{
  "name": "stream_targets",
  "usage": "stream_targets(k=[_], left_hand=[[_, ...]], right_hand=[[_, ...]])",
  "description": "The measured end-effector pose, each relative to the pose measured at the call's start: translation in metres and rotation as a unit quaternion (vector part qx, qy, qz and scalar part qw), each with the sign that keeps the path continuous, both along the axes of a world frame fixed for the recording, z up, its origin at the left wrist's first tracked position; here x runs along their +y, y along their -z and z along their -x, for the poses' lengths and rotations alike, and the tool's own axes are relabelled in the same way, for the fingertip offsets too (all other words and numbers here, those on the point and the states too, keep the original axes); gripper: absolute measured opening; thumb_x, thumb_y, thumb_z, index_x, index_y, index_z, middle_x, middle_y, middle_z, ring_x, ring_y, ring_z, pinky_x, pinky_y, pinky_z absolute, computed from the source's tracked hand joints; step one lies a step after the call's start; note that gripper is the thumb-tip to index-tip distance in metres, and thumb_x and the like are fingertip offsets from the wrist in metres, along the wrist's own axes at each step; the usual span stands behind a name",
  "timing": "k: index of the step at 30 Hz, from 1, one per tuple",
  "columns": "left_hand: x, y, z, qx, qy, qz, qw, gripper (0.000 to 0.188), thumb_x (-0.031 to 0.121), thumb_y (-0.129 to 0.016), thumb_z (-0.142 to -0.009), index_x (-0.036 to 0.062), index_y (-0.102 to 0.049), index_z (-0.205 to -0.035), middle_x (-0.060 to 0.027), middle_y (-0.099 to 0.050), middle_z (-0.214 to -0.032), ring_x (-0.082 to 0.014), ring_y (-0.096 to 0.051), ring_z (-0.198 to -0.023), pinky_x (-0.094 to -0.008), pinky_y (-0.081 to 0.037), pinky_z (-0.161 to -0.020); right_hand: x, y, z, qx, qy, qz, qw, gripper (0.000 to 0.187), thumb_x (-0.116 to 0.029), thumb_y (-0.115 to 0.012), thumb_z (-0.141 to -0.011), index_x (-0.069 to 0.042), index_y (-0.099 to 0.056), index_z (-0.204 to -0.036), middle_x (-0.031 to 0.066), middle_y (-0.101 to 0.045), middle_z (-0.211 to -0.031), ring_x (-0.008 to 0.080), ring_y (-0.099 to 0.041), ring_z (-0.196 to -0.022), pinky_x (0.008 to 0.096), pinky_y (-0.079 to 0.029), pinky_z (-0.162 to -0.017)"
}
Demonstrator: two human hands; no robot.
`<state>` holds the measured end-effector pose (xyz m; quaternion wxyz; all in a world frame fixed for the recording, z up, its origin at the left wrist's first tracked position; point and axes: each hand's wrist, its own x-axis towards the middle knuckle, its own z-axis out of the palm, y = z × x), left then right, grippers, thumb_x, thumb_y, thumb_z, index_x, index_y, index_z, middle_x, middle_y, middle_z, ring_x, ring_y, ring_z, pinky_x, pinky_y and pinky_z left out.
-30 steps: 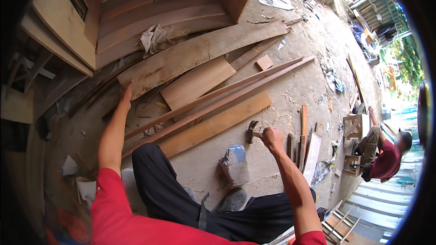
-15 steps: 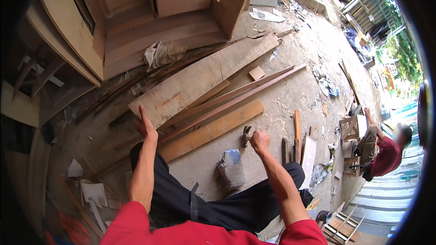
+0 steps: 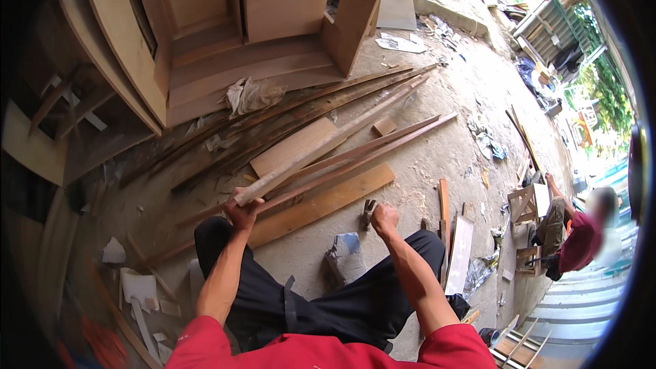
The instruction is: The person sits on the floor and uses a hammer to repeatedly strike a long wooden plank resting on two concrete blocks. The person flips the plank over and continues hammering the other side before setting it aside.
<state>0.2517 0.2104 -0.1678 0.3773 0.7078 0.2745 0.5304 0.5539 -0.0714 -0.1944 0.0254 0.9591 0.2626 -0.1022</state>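
A long wooden board stands turned on its narrow edge, slanting from near left to far right. My left hand is closed around its near end. To the right, my right hand makes a fist around a hammer; the handle is mostly hidden, while the metal claw head shows beside the fist. Between my legs sits a rough grey block with a bluish top. Close to my left hand lie a flat orange-brown plank and long reddish-brown strips.
Beyond the boards stands a wooden cabinet frame with a crumpled cloth at its base. A shorter board and a small wood block lie on the ground. Narrow wood pieces lie at right. Farther right sits another person.
The long board has tipped from showing its broad face to standing on edge, uncovering the shorter board. My left hand has wrapped around its end. The hammer stays in my right hand.
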Motion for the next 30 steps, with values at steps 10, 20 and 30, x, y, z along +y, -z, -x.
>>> stream_targets(k=[10,20,30], left_hand=[[-0.032,-0.033,0.025,0.173,0.188,-0.315,0.914,0.022,0.015,-0.070,-0.073,0.0113,-0.067,-0.095,-0.0027,-0.066,-0.099,-0.0240,-0.064,-0.099,-0.0387,-0.048,-0.085],[-0.038,-0.009,0.028,0.202,0.180,-0.317,0.909,0.022,0.011,-0.062,-0.076,0.0125,-0.065,-0.098,-0.0015,-0.063,-0.101,-0.0236,-0.062,-0.100,-0.0377,-0.048,-0.087],[-0.041,-0.016,0.027,0.214,0.198,-0.318,0.902,0.020,0.011,-0.061,-0.078,0.0113,-0.064,-0.098,-0.0031,-0.063,-0.103,-0.0243,-0.060,-0.101,-0.0392,-0.048,-0.088]], right_hand=[[0.010,-0.010,0.021,-0.019,-0.048,-0.010,0.999,0.021,-0.019,-0.058,-0.081,-0.006,-0.075,-0.081,0.0205,-0.071,-0.082,0.0380,-0.071,-0.078,0.0471,-0.056,-0.065],[0.015,-0.012,0.022,0.007,-0.038,-0.006,0.999,0.022,-0.018,-0.059,-0.078,-0.002,-0.073,-0.083,0.0233,-0.070,-0.087,0.0395,-0.070,-0.084,0.0478,-0.056,-0.071],[0.026,0.001,0.055,0.035,-0.065,-0.036,0.997,0.022,-0.019,-0.058,-0.077,-0.002,-0.072,-0.078,0.0236,-0.070,-0.083,0.0401,-0.070,-0.079,0.0478,-0.055,-0.068]])
